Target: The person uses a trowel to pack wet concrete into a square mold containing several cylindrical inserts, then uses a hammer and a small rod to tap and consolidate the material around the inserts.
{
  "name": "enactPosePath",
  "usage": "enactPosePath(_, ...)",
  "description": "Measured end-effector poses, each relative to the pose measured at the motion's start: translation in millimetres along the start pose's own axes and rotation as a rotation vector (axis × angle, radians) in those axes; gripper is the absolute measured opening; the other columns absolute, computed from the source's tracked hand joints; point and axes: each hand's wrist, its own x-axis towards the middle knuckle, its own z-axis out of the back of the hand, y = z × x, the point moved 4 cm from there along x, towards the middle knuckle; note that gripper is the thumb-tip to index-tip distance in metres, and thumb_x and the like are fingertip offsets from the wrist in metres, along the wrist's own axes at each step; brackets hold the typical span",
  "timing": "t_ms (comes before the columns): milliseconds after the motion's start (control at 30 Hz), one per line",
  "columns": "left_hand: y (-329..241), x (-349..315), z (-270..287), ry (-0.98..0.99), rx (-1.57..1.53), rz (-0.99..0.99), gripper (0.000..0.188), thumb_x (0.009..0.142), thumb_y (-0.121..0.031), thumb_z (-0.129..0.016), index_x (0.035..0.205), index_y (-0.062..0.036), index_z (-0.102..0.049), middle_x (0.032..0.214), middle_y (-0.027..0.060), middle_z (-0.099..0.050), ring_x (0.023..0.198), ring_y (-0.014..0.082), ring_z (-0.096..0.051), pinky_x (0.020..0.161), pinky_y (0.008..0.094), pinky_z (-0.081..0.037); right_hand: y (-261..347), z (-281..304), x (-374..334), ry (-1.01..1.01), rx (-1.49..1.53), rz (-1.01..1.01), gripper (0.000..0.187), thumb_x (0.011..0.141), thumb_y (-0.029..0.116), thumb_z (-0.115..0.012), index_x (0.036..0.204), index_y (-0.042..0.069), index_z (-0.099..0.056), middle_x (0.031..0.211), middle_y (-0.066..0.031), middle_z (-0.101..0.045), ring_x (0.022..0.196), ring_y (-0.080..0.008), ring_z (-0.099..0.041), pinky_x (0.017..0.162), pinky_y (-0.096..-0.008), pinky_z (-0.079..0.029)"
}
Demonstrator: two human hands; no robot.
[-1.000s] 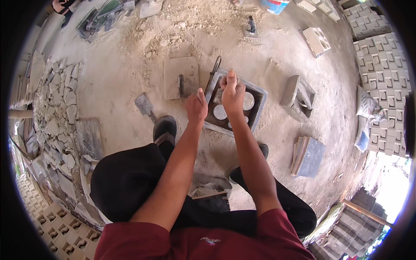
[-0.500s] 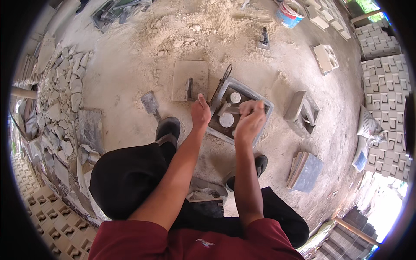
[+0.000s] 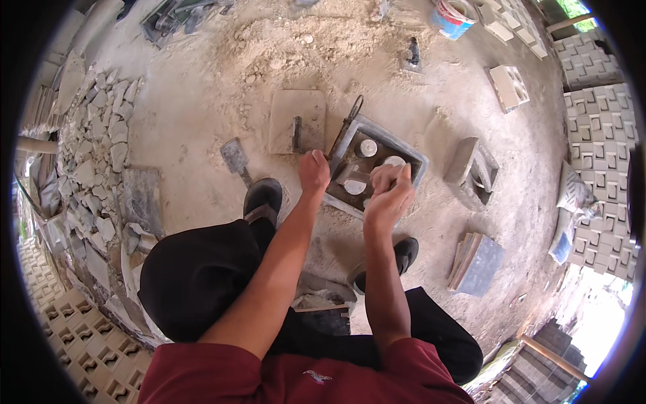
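A square grey mould (image 3: 418, 151) sits on the dusty floor before me, with several pale round pieces, among them a disc (image 3: 367, 148), standing in its dark inside. My right hand (image 3: 390, 194) is closed over the mould, round a flat-bladed tool. The tool's blade (image 3: 354, 176) reaches left across one of the discs; its handle is hidden in my fingers. At the mould's left edge my left hand (image 3: 314, 172) is curled, thumb uppermost, and what it grips is hidden. Beside it a thin looped metal rod (image 3: 351, 116) runs along the mould's upper left corner.
A square board with a handle (image 3: 298, 111) lies beyond my left hand, a small shovel (image 3: 234, 155) left of it. Right of the mould are a grey box-shaped form (image 3: 464, 172) and stacked plates (image 3: 479, 266). Rubble (image 3: 91, 155) lines the left; a bucket (image 3: 452, 19) stands far right.
My right hand has moved slightly down over the mould, and the blade has shifted right and down. A disc near that hand now shows. My left hand stays by the edge.
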Motion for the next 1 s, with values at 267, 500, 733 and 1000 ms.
enactPosePath(267,-9.3,-0.4,8.1,-0.032,0.048,-0.023,0.044,0.091,-0.028,-0.033,0.076,0.0024,-0.060,0.080,0.0276,-0.060,0.082,0.0488,-0.056,0.075,0.0539,-0.043,-14.1,7.3,-14.2,0.134,0.086,-0.011,0.048,0.097,0.029,-0.031,0.057,0.003,-0.037,0.052,-0.0017,-0.036,0.051,-0.0124,-0.032,0.049,-0.0291,-0.024)
enactPosePath(500,-7.7,1.1,11.0,0.003,0.052,-0.063,0.045,0.092,-0.028,-0.032,0.076,0.0039,-0.060,0.082,0.0292,-0.060,0.085,0.0496,-0.055,0.076,0.0542,-0.042,-0.4,-6.5,-29.5,0.329,0.045,0.042,0.063,0.097,0.046,-0.022,0.055,0.003,-0.039,0.050,-0.0030,-0.040,0.045,-0.0123,-0.034,0.044,-0.0290,-0.022)
enactPosePath(733,-12.3,-1.1,3.3,0.010,0.021,-0.009,0.047,0.091,-0.029,-0.032,0.075,0.0063,-0.058,0.083,0.0321,-0.058,0.085,0.0504,-0.055,0.076,0.0548,-0.041,3.2,17.6,-13.5,0.780,-0.017,0.025,0.065,0.093,0.052,-0.026,0.049,0.004,-0.037,0.044,-0.0039,-0.038,0.039,-0.0135,-0.034,0.039,-0.0293,-0.022)
enactPosePath(1000,-15.3,-2.8,5.1,-0.001,0.064,-0.086,0.047,0.089,-0.027,-0.033,0.070,0.0084,-0.056,0.077,0.0309,-0.058,0.078,0.0510,-0.055,0.070,0.0560,-0.042,16.5,41.9,-15.3,0.832,-0.080,0.008,0.050,0.085,0.037,-0.034,0.048,0.004,-0.035,0.044,-0.0045,-0.037,0.038,-0.0149,-0.033,0.040,-0.0312,-0.023)
